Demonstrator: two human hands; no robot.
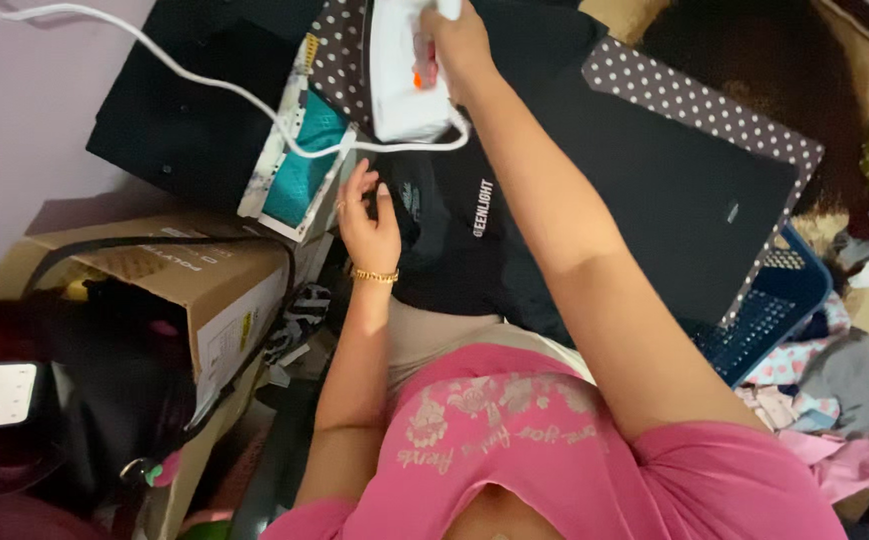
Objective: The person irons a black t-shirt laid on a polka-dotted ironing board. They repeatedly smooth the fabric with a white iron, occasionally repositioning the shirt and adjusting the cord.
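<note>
The person stands over an ironing surface covered in brown cloth with white dots [700, 100], on which a black garment [555, 190] is spread.

Risks, as judged from this view: the white cord [205, 82] runs from the back of the iron [405, 70] in a loop across the near edge of the garment, close to the left hand [370, 225]. If the iron travels toward that side, the cord could drag under the soleplate or catch on the fingers. The left hand lies near the iron's path; a fast stroke back toward the body could bring hot metal against the fingertips. The iron resting in one spot on dark fabric could leave a shine or scorch mark.

Grip: the right hand [455, 40] is closed around the handle of the white iron, fingers wrapped over the top, holding it flat on the garment at the far side of the board. The left hand is open, fingers spread and slightly curled, pressing the near edge of the black garment; it holds nothing.

Surroundings: a cardboard box [195, 270] stands to the left, a blue laundry basket [770, 310] with mixed clothes to the right.
</note>
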